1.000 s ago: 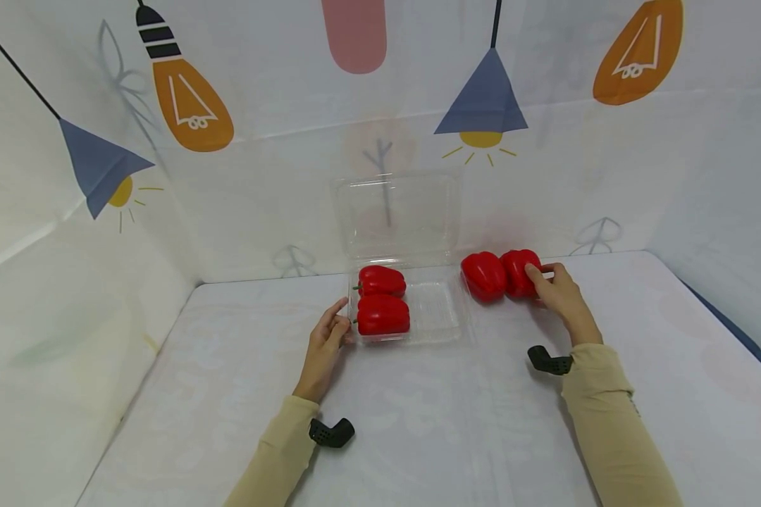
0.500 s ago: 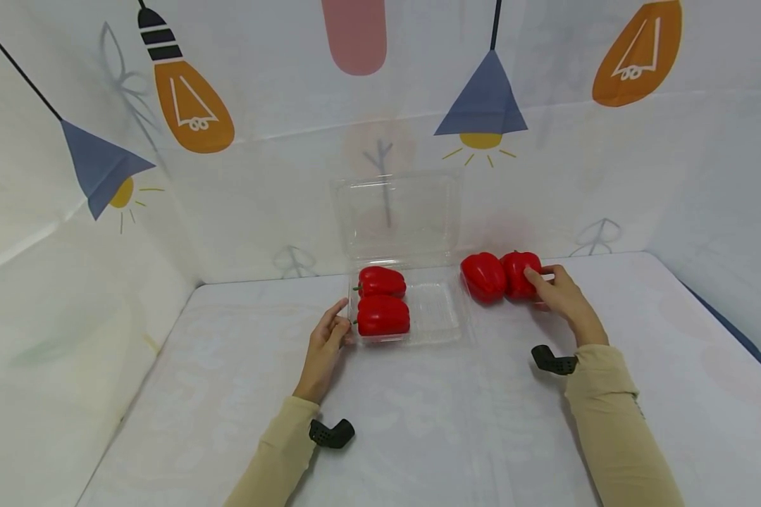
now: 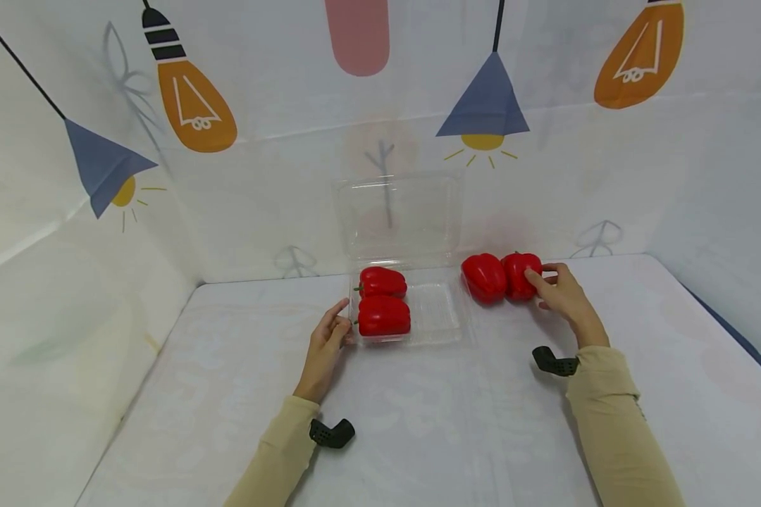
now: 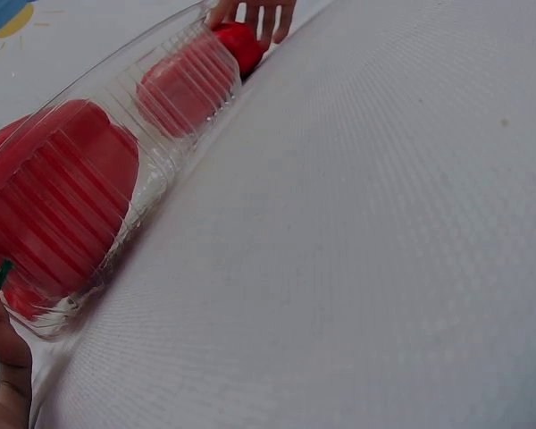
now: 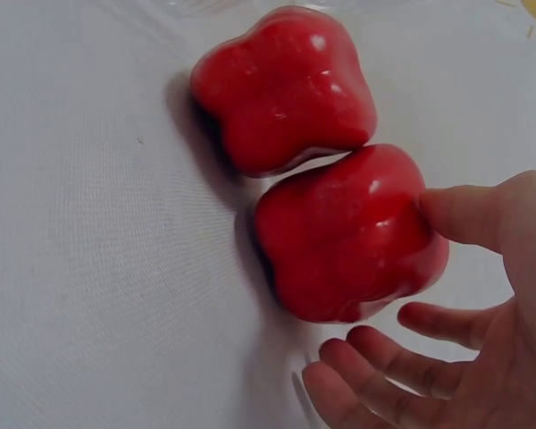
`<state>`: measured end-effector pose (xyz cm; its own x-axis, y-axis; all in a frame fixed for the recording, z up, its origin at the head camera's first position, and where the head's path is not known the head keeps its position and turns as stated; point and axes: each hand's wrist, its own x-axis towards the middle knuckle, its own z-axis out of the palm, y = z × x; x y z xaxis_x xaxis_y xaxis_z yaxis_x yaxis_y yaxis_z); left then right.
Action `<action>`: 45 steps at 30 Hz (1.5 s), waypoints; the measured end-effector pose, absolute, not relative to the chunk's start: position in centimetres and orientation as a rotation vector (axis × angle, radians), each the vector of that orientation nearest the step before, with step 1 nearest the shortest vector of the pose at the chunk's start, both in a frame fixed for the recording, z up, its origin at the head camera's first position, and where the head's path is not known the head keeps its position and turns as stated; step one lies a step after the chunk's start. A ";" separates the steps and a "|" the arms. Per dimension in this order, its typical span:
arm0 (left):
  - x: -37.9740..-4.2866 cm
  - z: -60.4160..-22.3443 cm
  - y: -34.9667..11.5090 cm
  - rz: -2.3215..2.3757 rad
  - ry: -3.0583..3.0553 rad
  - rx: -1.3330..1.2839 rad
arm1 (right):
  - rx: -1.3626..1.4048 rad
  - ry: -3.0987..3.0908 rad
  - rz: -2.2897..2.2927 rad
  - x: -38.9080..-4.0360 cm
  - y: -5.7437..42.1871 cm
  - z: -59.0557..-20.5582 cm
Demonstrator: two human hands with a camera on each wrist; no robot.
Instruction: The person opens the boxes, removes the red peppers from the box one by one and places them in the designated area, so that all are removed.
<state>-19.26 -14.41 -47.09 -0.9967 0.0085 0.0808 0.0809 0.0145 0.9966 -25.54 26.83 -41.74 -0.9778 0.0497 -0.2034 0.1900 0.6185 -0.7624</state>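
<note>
In the head view, my left hand [image 3: 323, 348] grips the left end of a clear plastic clamshell box [image 3: 436, 313]. Two red bell peppers, a rear one [image 3: 382, 282] and a front one [image 3: 384, 316], lie side by side in the box's left half, green stems facing left. Two more peppers stand touching on the table right of the box: a left one [image 3: 484, 278] and a right one [image 3: 518, 276]. My right hand [image 3: 564, 296] is at the right one. In the right wrist view, its thumb touches that pepper [image 5: 353, 237], with the other fingers spread below and apart from it.
The box's clear lid [image 3: 399, 218] stands raised against the patterned backdrop [image 3: 279, 190] behind the table. A white cloth covers the table [image 3: 431, 422]. Black wrist devices [image 3: 332, 433] sit at both sleeves.
Over the last second the right hand and wrist have shifted very slightly rightward. The left hand, box and peppers stay practically in place.
</note>
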 end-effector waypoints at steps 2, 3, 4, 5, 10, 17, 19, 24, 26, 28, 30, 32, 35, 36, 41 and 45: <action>-19.3 -47.1 -14.4 -2.163 -2.207 -0.090 | 0.202 2.692 -1.291 -25.5 26.8 -41.8; -19.3 -47.1 -14.4 -2.160 -2.209 -0.086 | 0.206 2.700 -1.293 -25.5 26.8 -41.9; -19.3 -47.2 -14.4 -2.157 -2.211 -0.086 | 0.207 2.710 -1.299 -25.5 26.8 -41.9; -19.3 -47.2 -14.4 -2.160 -2.207 -0.078 | 0.207 2.726 -1.305 -25.5 26.8 -42.0; -19.4 -47.3 -14.4 -2.162 -2.199 -0.078 | 0.214 2.828 -1.367 -25.6 26.7 -42.1; -19.3 -47.3 -14.4 -2.165 -2.203 -0.077 | 0.183 2.998 -1.465 -25.6 26.5 -41.9; -19.3 -47.3 -14.4 -2.169 -2.198 -0.080 | 0.161 3.046 -1.483 -25.6 26.3 -41.8; -19.3 -47.3 -14.4 -2.157 -2.202 -0.092 | 0.067 3.143 -1.516 -25.5 25.8 -41.6; -19.2 -47.2 -14.4 -2.154 -2.204 -0.093 | 0.023 3.151 -1.529 -25.5 25.6 -41.5; -19.2 -47.1 -14.3 -2.154 -2.205 -0.091 | -0.023 3.147 -1.538 -25.5 25.4 -41.4; -19.2 -47.1 -14.3 -2.157 -2.203 -0.089 | -0.068 3.145 -1.546 -25.5 25.2 -41.3; -19.2 -47.1 -14.3 -2.163 -2.198 -0.089 | -0.099 3.151 -1.551 -25.6 25.0 -41.4; -19.2 -47.2 -14.3 -2.164 -2.193 -0.093 | -0.115 3.161 -1.541 -25.6 24.8 -41.4; -19.2 -47.2 -14.3 -2.166 -2.191 -0.094 | -0.114 3.162 -1.538 -25.6 24.7 -41.4; -19.2 -47.1 -14.3 -2.157 -2.202 -0.084 | -0.147 3.152 -1.532 -25.5 24.2 -41.0; -19.2 -47.1 -14.3 -2.153 -2.208 -0.081 | -0.183 3.167 -1.515 -25.4 23.6 -40.8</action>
